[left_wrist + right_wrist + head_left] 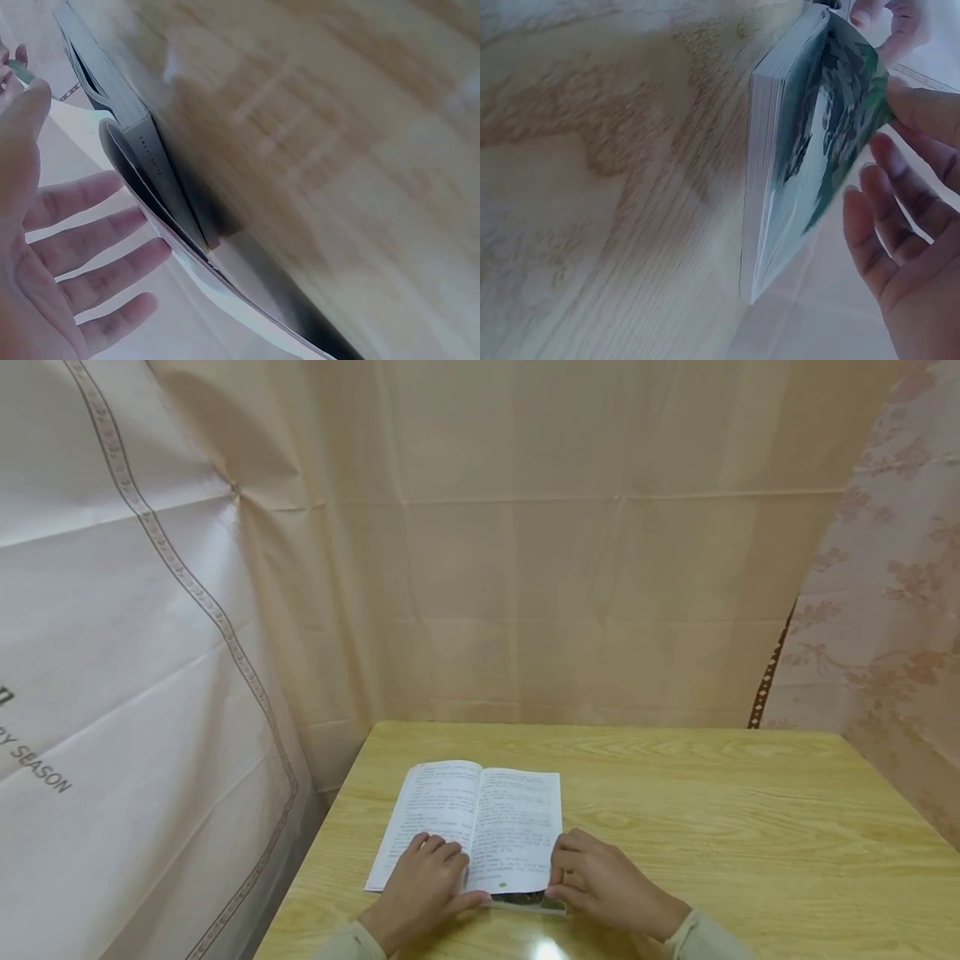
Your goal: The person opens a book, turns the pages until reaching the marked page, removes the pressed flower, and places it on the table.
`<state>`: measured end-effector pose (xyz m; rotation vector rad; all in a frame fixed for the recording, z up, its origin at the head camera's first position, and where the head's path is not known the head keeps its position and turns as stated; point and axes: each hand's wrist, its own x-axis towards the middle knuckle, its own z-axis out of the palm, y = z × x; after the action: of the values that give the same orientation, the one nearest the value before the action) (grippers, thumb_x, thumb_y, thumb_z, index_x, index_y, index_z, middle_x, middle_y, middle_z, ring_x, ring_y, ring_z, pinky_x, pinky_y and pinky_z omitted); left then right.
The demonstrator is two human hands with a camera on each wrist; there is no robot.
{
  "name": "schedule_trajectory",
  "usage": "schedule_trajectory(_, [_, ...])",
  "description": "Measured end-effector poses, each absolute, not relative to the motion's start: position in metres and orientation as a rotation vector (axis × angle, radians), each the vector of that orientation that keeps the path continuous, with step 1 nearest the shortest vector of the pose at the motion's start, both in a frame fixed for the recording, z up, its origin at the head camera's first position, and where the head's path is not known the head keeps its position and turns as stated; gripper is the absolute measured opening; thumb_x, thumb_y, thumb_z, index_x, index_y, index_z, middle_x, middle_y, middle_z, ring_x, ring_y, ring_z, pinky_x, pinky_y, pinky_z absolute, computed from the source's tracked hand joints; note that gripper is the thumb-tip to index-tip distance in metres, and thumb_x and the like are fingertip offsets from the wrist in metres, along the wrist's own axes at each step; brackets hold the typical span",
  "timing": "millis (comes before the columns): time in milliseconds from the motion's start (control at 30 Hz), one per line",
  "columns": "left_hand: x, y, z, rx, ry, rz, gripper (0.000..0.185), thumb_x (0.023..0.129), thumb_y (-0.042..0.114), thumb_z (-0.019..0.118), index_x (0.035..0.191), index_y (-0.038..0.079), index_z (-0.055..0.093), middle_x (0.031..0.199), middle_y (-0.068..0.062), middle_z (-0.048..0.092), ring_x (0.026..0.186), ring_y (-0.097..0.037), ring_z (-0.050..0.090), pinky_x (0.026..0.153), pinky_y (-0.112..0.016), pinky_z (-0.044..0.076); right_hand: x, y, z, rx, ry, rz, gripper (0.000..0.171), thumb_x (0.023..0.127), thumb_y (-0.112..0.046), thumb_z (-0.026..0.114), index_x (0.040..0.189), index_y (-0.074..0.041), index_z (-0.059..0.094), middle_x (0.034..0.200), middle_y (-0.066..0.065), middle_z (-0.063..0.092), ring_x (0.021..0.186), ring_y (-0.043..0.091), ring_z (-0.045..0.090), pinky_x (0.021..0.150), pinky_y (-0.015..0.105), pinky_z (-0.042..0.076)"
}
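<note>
Thin white-paged paperback book with a green-printed cover [480,822] lies open on the pale wood-grain table [712,827], near the table's front left part, just ahead of the person. Both printed pages face up. Spine runs front to back, so the long axis points away from the person toward the beige curtain [562,568], leaning slightly left at the far end; top of the text is at the far edge.

Progress, judged from how things lie: the book is already opened and spread roughly at the middle. The right-hand stack is not flat. In the right wrist view the cover and lower leaves [817,150] bow up off the table at the near corner. A page turn or a flattening looks under way, not finished.

Left hand [423,885]: fingers nearly straight, resting on the near part of the left page, thumb along the gutter. It presses, holds nothing. The left wrist view shows the fingers [90,247] spread over white paper.

Right hand [600,881]: fingers bent at the book's near right corner, fingertips on the page edge and thumb seemingly under it, a light pinch.

Patterned white sheet [112,652] hangs left.
</note>
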<state>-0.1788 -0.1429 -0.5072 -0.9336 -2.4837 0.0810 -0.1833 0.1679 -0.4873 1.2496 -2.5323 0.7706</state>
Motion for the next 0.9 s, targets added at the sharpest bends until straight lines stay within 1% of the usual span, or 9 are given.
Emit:
schedule_trajectory(167, [-0.179, -0.143, -0.505, -0.920, -2.478, 0.030, 0.054, 0.100, 0.065, 0.050, 0.084, 0.017, 0.071, 0.091, 0.002, 0.073, 0.085, -0.018, 0.065, 0.084, -0.040, 0.052, -0.183, 0.166, -0.489, 1.211, -2.446, 0.815, 0.023, 0.088, -0.022, 0.084, 0.082, -0.031, 0.064, 0.099, -0.020, 0.051, 0.088, 0.003, 0.053, 0.070, 0.018, 0.051])
schedule_trajectory(300, [-0.179, -0.144, -0.505, -0.922, -2.488, 0.034, 0.056, 0.096, 0.070, 0.052, 0.086, 0.018, 0.070, 0.089, 0.004, 0.072, 0.083, -0.018, 0.064, 0.084, -0.038, 0.051, -0.186, 0.163, -0.490, 1.191, -2.326, 0.799, 0.022, 0.084, -0.022, 0.087, 0.084, -0.030, 0.066, 0.100, -0.019, 0.051, 0.084, 0.004, 0.054, 0.070, 0.011, 0.046])
schedule_trajectory(400, [-0.179, -0.144, -0.506, -0.930, -2.485, 0.058, 0.055, 0.094, 0.070, 0.054, 0.086, 0.019, 0.070, 0.089, 0.003, 0.071, 0.083, -0.018, 0.063, 0.083, -0.038, 0.051, -0.187, 0.161, -0.488, 1.211, -2.254, 0.801, 0.021, 0.084, -0.021, 0.086, 0.087, -0.028, 0.067, 0.100, -0.017, 0.052, 0.081, 0.005, 0.055, 0.071, 0.007, 0.044])
schedule_trajectory(500, [-0.179, -0.144, -0.505, -0.923, -2.494, 0.062, 0.049, 0.099, 0.064, 0.054, 0.085, 0.019, 0.070, 0.090, 0.003, 0.072, 0.084, -0.018, 0.064, 0.083, -0.039, 0.051, -0.187, 0.160, -0.486, 1.204, -2.228, 0.822, 0.019, 0.087, -0.020, 0.084, 0.094, -0.025, 0.067, 0.101, -0.016, 0.056, 0.081, 0.005, 0.057, 0.071, 0.010, 0.047])
schedule_trajectory(567, [-0.178, -0.145, -0.504, -0.913, -2.501, 0.045, 0.043, 0.102, 0.056, 0.054, 0.091, 0.018, 0.072, 0.093, 0.003, 0.073, 0.085, -0.018, 0.065, 0.084, -0.039, 0.052, -0.187, 0.160, -0.485, 1.164, -2.248, 0.835, 0.022, 0.088, -0.020, 0.084, 0.100, -0.022, 0.066, 0.102, -0.015, 0.057, 0.080, 0.005, 0.057, 0.068, 0.013, 0.048])
schedule_trajectory(667, [-0.179, -0.146, -0.504, -0.871, -2.501, -0.010, 0.037, 0.103, 0.045, 0.059, 0.112, 0.012, 0.071, 0.106, -0.002, 0.074, 0.093, -0.020, 0.068, 0.087, -0.041, 0.053, -0.186, 0.162, -0.486, 1.104, -2.337, 0.849, 0.030, 0.086, -0.019, 0.085, 0.107, -0.019, 0.063, 0.102, -0.013, 0.060, 0.077, 0.007, 0.057, 0.064, 0.017, 0.049])
schedule_trajectory(733, [-0.179, -0.147, -0.505, -0.836, -2.475, -0.071, 0.048, 0.100, 0.039, 0.065, 0.133, 0.005, 0.061, 0.128, -0.011, 0.068, 0.101, -0.024, 0.068, 0.087, -0.043, 0.055, -0.186, 0.164, -0.488, 1.096, -2.431, 0.793, 0.032, 0.085, -0.023, 0.085, 0.107, -0.020, 0.063, 0.103, -0.012, 0.060, 0.080, 0.007, 0.058, 0.066, 0.019, 0.051])
schedule_trajectory(833, [-0.183, -0.147, -0.505, -0.807, -2.387, -0.176, 0.076, 0.090, 0.031, 0.076, 0.150, 0.000, 0.042, 0.155, -0.027, 0.042, 0.116, -0.034, 0.062, 0.093, -0.049, 0.054, -0.186, 0.166, -0.492, 1.142, -2.578, 0.665, 0.030, 0.085, -0.029, 0.086, 0.106, -0.021, 0.067, 0.107, -0.011, 0.061, 0.091, 0.009, 0.060, 0.072, 0.025, 0.055])
schedule_trajectory(900, [-0.185, -0.148, -0.505, -0.803, -2.348, -0.201, 0.086, 0.085, 0.028, 0.079, 0.157, 0.005, 0.037, 0.162, -0.031, 0.024, 0.126, -0.041, 0.055, 0.099, -0.053, 0.050, -0.185, 0.168, -0.496, 1.169, -2.645, 0.572, 0.030, 0.085, -0.035, 0.085, 0.107, -0.022, 0.069, 0.111, -0.009, 0.061, 0.098, 0.011, 0.060, 0.078, 0.029, 0.057])
